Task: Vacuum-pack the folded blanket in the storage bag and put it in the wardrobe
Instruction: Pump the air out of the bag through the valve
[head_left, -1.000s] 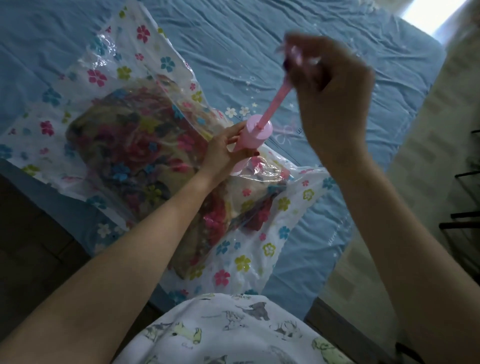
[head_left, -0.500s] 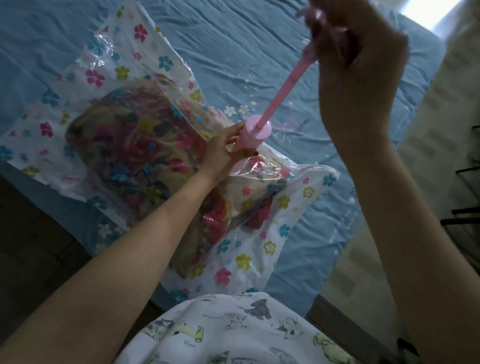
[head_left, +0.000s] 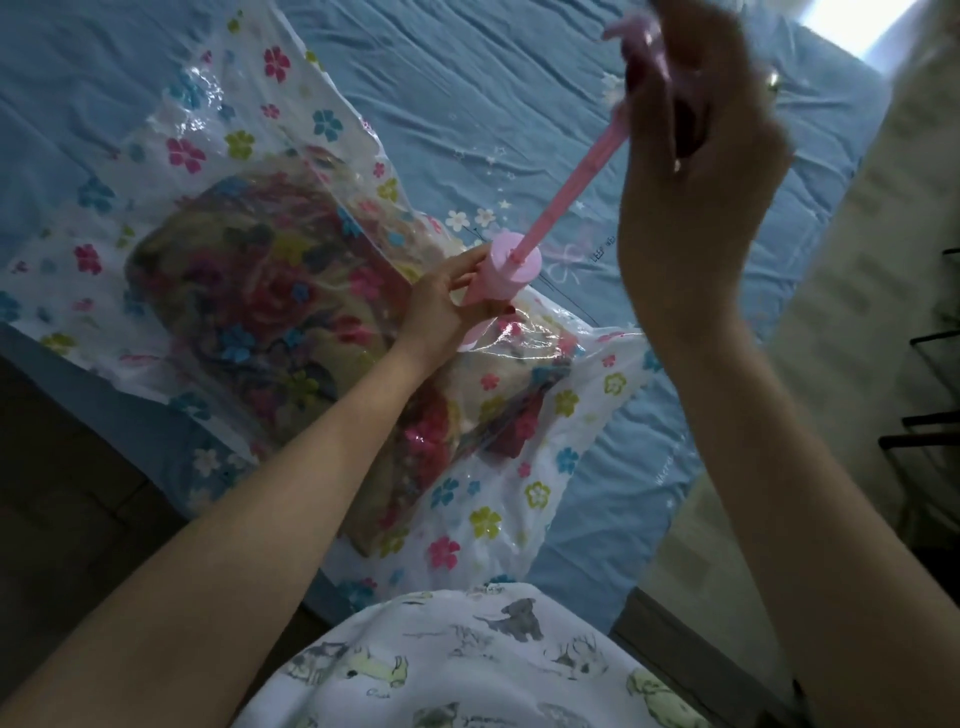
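From the head camera, the right hand (head_left: 696, 171) has risen since a second ago, when it sat lower and nearer the middle of the frame; it is now at the top edge, and far more of the pink rod (head_left: 582, 174) shows between it and the pump (head_left: 506, 278). The right fingers are closed around the rod's handle (head_left: 636, 31), which is blurred and partly cut off by the frame. The left hand (head_left: 441, 306) has not shifted: it is wrapped around the pump's barrel, which stands tilted on the bag (head_left: 291, 312). The bag and blanket (head_left: 270, 306) lie where they did before.

The bag, clear with printed flowers, lies flat on the bed (head_left: 467, 114), with one corner over the near edge. The blanket is inside it, a dark floral bundle filling the middle; the plastic over it is wrinkled and loose-looking near the pump's foot. The left forearm crosses the near half of the bag and hides part of the blanket. The right forearm covers the bed's right side. At the bottom is the person's printed shirt (head_left: 467, 665). A dark rack (head_left: 930, 374) stands at the right edge, well apart from the bed. No wardrobe can be made out.
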